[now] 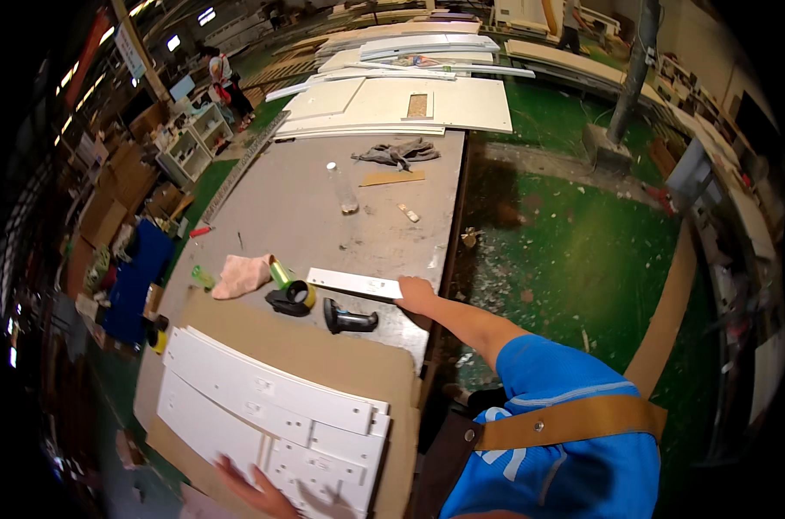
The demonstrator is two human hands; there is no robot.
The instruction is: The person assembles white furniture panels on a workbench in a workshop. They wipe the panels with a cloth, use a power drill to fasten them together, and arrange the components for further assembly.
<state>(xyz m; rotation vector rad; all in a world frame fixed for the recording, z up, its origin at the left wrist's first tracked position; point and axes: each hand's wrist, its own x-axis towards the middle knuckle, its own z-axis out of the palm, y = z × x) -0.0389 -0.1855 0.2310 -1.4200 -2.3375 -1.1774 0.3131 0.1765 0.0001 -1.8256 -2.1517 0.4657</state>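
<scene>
My right hand (416, 295) grips the right end of a narrow white board strip (353, 283) lying across the worktable, its fingers closed over the edge. At the lower edge, my left hand (252, 491) is over a stack of white panels (271, 394) with small drilled holes; its fingers are spread and nothing is in them. The panels rest on a sheet of brown cardboard (340, 350). Between the strip and the cardboard lies a black handheld scanner (349, 320). To its left are a black tape dispenser (287, 303) and a pink cloth (241, 277).
On the grey table (280, 190) stand a clear bottle (342, 189) and, farther back, dark grey gloves (397, 154). Large white boards (375, 99) cover the far end. A person (226, 82) stands at the back left. A grey post (636, 73) rises at the right.
</scene>
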